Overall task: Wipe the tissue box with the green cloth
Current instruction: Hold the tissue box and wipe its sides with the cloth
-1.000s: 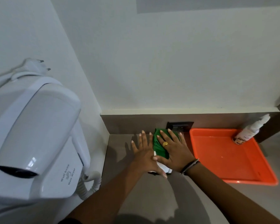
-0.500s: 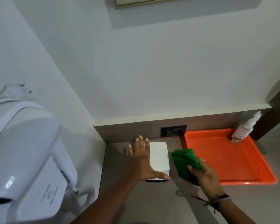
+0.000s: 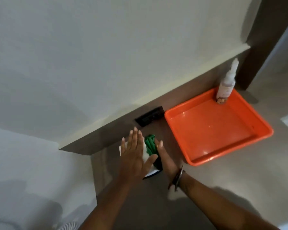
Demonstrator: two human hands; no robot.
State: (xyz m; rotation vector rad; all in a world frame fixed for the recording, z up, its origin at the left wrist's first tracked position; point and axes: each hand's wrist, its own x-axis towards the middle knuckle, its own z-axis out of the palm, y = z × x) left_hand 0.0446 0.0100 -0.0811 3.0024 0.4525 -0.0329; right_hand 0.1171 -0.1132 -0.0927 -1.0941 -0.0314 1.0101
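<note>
At the far left of the grey bench (image 3: 206,188), close to the wall corner, the left hand (image 3: 133,156) lies flat and spread on top of the tissue box (image 3: 145,155), fingers straight and pointing away, gripping nothing and only pressing the box down. The box is white with a dark lower edge showing at its near corner, and most of it is hidden under the hand. Just right of that hand, the green cloth (image 3: 150,144) is bunched against the right side of the box. The right hand (image 3: 165,156) stands on edge beside it, pressing the cloth to that side; how far its fingers close round the cloth is hidden, so I cannot tell whether it grips or merely pushes. A bangle sits on that wrist. Behind the box, a dark wall socket (image 3: 149,117) is set in the brown backsplash. Further right lies an orange tray (image 3: 263,131), with a white spray bottle (image 3: 226,83) upright in its far corner.

The wiping looks to be under way on the right side. Whether the top is done cannot be judged; the near, far and left faces appear untouched by the cloth at this moment.
</note>
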